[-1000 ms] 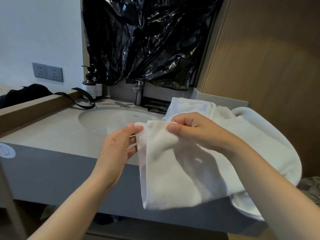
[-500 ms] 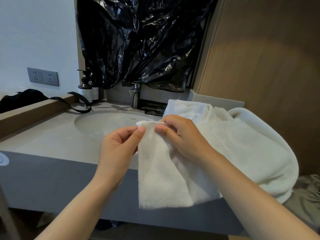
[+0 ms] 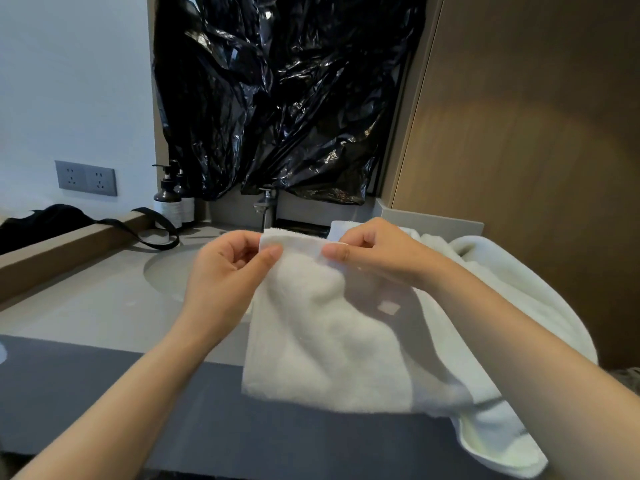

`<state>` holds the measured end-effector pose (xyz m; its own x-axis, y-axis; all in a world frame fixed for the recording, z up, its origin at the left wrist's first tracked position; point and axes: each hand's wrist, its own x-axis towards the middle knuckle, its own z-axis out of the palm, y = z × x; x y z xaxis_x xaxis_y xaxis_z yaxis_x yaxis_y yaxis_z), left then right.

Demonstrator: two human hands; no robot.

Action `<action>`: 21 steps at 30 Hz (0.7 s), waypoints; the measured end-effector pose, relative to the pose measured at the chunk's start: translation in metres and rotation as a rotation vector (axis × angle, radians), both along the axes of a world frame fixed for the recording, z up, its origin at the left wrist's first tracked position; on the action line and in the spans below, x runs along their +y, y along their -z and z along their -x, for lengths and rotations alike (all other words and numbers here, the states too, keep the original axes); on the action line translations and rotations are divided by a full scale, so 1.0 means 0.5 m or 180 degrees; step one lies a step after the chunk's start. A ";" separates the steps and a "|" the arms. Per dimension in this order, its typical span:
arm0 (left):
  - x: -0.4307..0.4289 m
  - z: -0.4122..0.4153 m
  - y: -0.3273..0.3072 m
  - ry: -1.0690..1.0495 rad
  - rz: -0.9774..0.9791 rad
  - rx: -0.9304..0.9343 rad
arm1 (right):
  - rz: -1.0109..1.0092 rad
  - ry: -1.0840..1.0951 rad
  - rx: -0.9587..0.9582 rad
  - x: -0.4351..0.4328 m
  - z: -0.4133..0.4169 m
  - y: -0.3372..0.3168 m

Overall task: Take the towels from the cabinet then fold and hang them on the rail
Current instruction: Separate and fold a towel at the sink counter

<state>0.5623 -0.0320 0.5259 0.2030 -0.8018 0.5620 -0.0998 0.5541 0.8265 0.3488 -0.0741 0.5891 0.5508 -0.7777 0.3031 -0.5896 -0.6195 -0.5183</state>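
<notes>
Head view: left hand [image 3: 225,271] and right hand [image 3: 377,254] both pinch the top hem of small white terry towel [image 3: 329,341], hem running 9-to-3 o'clock. Cloth hangs toward 6 over grey vanity counter [image 3: 69,313]. Fold axis likely vertical.

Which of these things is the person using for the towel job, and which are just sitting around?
Part of the job: small white towel, pinched by left hand and right hand; bigger white towel behind it.
Just lying about: pump bottles, tap, black plastic sheet, black strap, wall sockets.
</notes>
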 end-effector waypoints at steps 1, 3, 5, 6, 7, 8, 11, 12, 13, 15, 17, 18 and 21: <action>-0.009 0.000 -0.010 -0.0144 0.0047 -0.0073 | 0.0158 0.0029 0.0131 0.001 0.011 -0.011; -0.033 -0.004 -0.030 -0.0466 0.0075 -0.0172 | 0.0423 0.0166 0.0361 0.006 0.041 -0.029; -0.058 -0.011 -0.048 -0.0724 0.0041 -0.0313 | 0.0540 0.0327 0.0416 0.012 0.080 -0.042; -0.070 -0.014 -0.055 -0.0789 0.0021 -0.0379 | 0.0548 0.0410 0.0409 0.017 0.099 -0.045; -0.081 -0.017 -0.060 -0.0801 -0.0003 -0.0430 | 0.0551 0.0483 0.0422 0.023 0.118 -0.046; -0.091 -0.016 -0.063 -0.0764 -0.0028 -0.0478 | 0.0575 0.0539 0.0465 0.029 0.133 -0.044; -0.113 -0.006 -0.062 -0.0646 -0.0076 -0.0639 | 0.0748 0.0726 0.0648 0.043 0.171 -0.031; -0.119 -0.004 -0.062 -0.0656 -0.0080 -0.0646 | 0.0794 0.0797 0.0691 0.047 0.184 -0.027; -0.125 -0.004 -0.062 -0.0684 -0.0090 -0.0632 | 0.0808 0.0863 0.0733 0.049 0.200 -0.025; -0.135 -0.008 -0.062 -0.0776 -0.0118 -0.0574 | 0.0752 0.0984 0.0792 0.053 0.235 -0.024; -0.144 -0.012 -0.059 -0.0821 -0.0135 -0.0534 | 0.0718 0.1043 0.0752 0.059 0.264 -0.024; -0.147 -0.011 -0.058 -0.0808 -0.0136 -0.0518 | 0.0756 0.1051 0.0736 0.063 0.273 -0.022; -0.153 -0.003 -0.058 -0.0792 -0.0116 -0.0490 | 0.0855 0.1140 0.0735 0.072 0.283 -0.018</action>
